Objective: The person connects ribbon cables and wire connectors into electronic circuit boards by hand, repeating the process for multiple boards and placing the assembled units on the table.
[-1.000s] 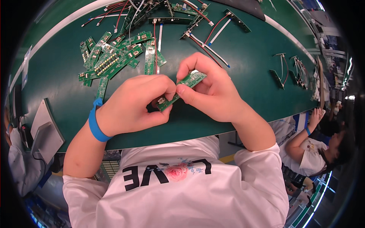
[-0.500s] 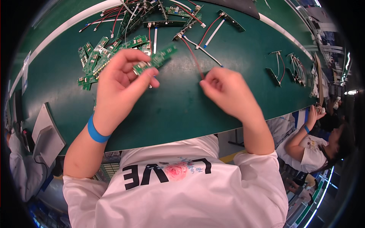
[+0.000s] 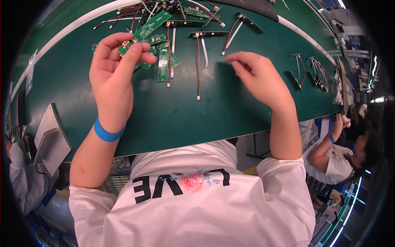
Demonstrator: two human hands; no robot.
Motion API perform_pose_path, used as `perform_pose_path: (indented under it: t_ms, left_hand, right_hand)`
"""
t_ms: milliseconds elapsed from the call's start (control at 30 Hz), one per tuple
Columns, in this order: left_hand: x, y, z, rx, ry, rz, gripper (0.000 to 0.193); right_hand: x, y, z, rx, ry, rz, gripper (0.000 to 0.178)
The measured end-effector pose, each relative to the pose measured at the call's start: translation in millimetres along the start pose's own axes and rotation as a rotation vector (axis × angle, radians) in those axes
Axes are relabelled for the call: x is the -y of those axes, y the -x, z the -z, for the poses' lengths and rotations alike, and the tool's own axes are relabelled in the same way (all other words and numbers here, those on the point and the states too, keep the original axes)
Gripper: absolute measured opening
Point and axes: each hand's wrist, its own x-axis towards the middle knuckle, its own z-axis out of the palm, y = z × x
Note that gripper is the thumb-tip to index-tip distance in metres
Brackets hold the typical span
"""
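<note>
A narrow green circuit board (image 3: 153,24) is pinched between the thumb and fingers of my left hand (image 3: 113,70), its far end pointing up and to the right. My right hand (image 3: 259,78) hovers over the mat with its fingers apart, holding nothing. To its left lies a dark strip board (image 3: 214,34) with a red-and-black cable (image 3: 199,70) and a white ribbon cable (image 3: 204,53) trailing toward me. Beneath and beside my left hand are loose green boards (image 3: 163,64), partly hidden by it.
More wired boards (image 3: 181,23) are heaped at the back of the green table (image 3: 177,119). One wired board (image 3: 250,22) lies beyond my right hand, and several (image 3: 319,74) stand at the right. A grey metal stand (image 3: 53,140) is at the left edge; a co-worker (image 3: 333,156) sits at right.
My right hand has let go of the red-and-black cable and opened; that wired board now lies straighter on the table. My left hand has moved up and left, carrying the circuit board.
</note>
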Motion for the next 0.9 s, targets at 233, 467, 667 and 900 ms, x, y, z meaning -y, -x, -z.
perform_pose_path:
  t_ms: [233,467,667,900]
  left_hand:
    - [-1,1,0,0.0,0.098,0.015,0.024]
    - [1,1,1,0.011,0.078,0.048,0.026]
    - [4,0,1,0.055,0.059,0.091,0.024]
    - [1,-1,7,0.018,0.067,0.076,0.024]
  right_hand:
    - [5,-6,2,0.103,0.035,0.312,0.06]
    - [4,-19,-6,0.168,0.19,0.555,0.045]
    - [2,-36,-11,0.153,0.225,0.788,0.028]
    - [3,-19,-38,0.176,0.06,0.805,0.02]
